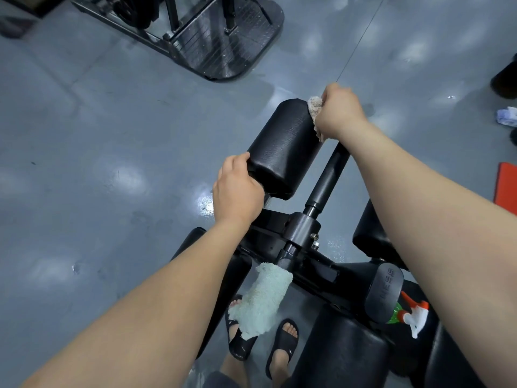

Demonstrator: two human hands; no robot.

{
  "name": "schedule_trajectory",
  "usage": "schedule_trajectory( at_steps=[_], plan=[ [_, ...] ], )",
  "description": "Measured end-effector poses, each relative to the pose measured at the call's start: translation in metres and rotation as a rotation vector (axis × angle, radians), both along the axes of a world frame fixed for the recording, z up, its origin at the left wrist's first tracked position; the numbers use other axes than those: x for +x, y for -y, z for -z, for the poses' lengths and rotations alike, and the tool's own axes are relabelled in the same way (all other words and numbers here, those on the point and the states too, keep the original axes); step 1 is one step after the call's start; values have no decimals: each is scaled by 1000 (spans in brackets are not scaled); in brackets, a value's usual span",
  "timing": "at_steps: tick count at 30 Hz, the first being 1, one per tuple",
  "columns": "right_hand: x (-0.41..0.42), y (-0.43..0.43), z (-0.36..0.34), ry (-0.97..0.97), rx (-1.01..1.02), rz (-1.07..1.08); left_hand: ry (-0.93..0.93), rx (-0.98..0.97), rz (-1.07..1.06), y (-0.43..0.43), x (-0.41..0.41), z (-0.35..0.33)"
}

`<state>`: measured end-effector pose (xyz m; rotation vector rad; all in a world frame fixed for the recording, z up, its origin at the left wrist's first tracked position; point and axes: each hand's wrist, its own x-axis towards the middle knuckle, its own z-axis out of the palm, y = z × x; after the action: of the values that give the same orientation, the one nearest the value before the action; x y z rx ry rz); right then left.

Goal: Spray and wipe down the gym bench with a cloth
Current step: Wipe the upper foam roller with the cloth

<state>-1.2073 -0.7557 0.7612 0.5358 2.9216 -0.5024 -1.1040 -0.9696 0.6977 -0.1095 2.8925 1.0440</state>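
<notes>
Head view: crumpled beige cloth sits bunched inside the right grip, pressed on the far end of the black padded roller of the gym bench; left grip clasps its near end. Wiping seems midway; green spray bottle lies aside, other pads likely remain.

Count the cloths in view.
3: beige cloth in right hand, on roller pad; green towel draped over bench frame; pale rag on floor, far right. Others may be hidden.
</notes>
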Motion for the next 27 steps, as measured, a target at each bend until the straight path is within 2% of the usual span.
schedule_trajectory(
  at_steps=[4,13,18,20,24,27],
  plan=[
    [-1,7,-10,71,28,-96,25,-18,-15,-1,-1,0],
    [36,50,-6,21,41,-325,36,-27,-11,-1,-2,-2],
    [68,67,-16,50,-116,-494,73,-37,-13,-2,-1,-6],
    [65,61,-19,71,-190,-446,70,-21,-5,-3,2,-8],
    [27,35,-10,-123,-9,-181,-3,11,26,0,3,-9],
    [17,37,-5,-53,2,-198,-34,13,42,1,4,-9]
  ],
)
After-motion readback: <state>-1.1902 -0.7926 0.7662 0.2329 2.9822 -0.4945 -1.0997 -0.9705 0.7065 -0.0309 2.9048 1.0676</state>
